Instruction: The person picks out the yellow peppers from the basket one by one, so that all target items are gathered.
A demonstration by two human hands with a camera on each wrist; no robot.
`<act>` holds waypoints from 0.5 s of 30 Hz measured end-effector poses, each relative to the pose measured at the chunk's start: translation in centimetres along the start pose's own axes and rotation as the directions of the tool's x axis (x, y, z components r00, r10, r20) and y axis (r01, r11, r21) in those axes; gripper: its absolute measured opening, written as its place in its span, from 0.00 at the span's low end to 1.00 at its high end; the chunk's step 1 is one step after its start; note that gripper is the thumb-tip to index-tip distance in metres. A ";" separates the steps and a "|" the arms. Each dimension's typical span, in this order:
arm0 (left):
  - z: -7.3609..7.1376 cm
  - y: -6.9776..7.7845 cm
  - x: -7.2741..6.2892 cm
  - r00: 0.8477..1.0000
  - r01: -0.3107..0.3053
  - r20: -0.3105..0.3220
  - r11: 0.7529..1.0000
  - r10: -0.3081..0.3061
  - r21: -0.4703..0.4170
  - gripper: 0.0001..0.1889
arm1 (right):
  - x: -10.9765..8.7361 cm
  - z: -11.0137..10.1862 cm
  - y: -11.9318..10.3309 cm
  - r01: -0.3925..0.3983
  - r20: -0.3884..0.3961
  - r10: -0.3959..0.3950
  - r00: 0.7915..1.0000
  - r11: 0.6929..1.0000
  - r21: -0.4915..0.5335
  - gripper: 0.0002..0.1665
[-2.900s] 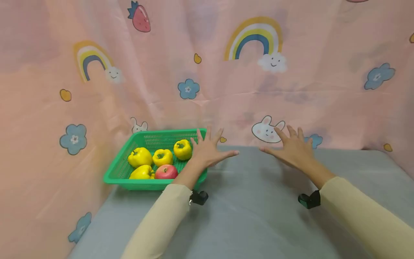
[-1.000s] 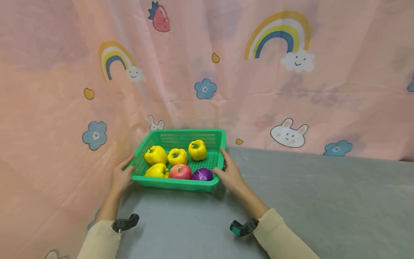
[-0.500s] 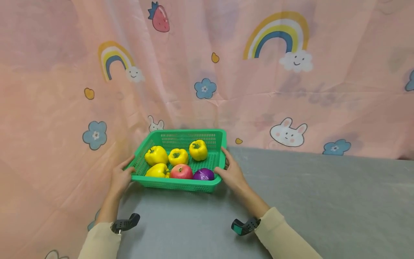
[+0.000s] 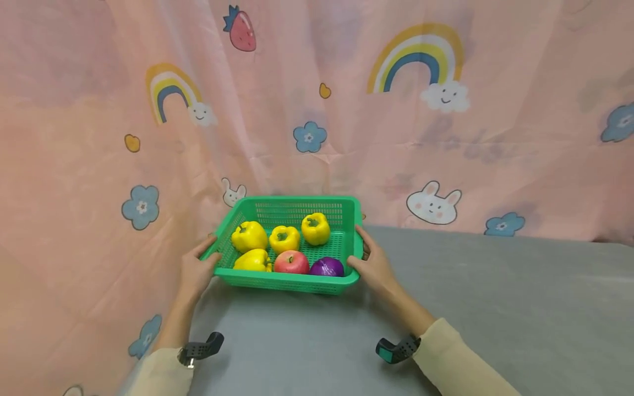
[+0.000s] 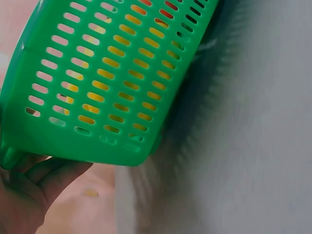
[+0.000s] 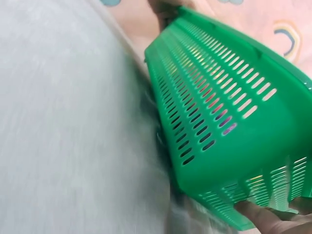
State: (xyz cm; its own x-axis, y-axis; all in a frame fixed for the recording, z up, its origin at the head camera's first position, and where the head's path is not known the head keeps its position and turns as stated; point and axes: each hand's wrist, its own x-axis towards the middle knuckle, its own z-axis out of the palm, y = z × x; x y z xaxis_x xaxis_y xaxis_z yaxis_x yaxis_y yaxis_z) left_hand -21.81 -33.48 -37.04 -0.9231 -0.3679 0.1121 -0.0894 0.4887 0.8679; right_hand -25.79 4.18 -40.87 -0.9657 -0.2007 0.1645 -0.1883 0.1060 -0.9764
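A green plastic basket (image 4: 287,281) with slotted walls is held between my two hands at its short ends. My left hand (image 4: 195,269) grips the left rim, thumb over the top; in the left wrist view its fingers (image 5: 53,178) lie under the rim. The right hand (image 4: 373,267) grips the right rim, its fingers (image 6: 261,214) against the end wall in the right wrist view. Inside lie several yellow bell peppers (image 4: 249,236), a red apple (image 4: 291,262) and a shiny round purple vegetable (image 4: 327,267). Whether the basket's base touches the table is unclear.
A grey cloth-covered table (image 4: 485,308) extends to the right and toward me. Behind and to the left hangs a pink patterned curtain (image 4: 277,82), close to the basket's back and left side. Black straps (image 4: 398,349) sit on both wrists.
At first both hands were spread and held nothing, over and right of the basket. Then they took hold of its two ends. Since half a second ago, basket and hands have shifted right.
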 end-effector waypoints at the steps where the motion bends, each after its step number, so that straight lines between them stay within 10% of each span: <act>1: 0.4 0.2 0.0 1.000 -0.011 0.004 1.000 0.011 -0.003 0.30 | -0.2 -0.5 0.1 0.000 -0.007 0.000 1.000 1.000 -0.004 0.51; 15: 5.9 2.4 -0.7 0.996 -0.086 0.031 0.996 0.085 0.018 0.32 | -2.0 -6.7 0.0 0.005 -0.074 -0.012 0.997 0.996 -0.093 0.51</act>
State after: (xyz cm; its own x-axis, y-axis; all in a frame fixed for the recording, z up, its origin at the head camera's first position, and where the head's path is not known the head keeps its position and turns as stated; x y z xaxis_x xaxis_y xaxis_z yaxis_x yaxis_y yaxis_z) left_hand -23.57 -27.41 -37.91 -0.9383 -0.3005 0.1709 -0.0166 0.5328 0.8461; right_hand -25.05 11.11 -40.29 -0.9739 -0.1296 0.1864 -0.2093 0.1952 -0.9582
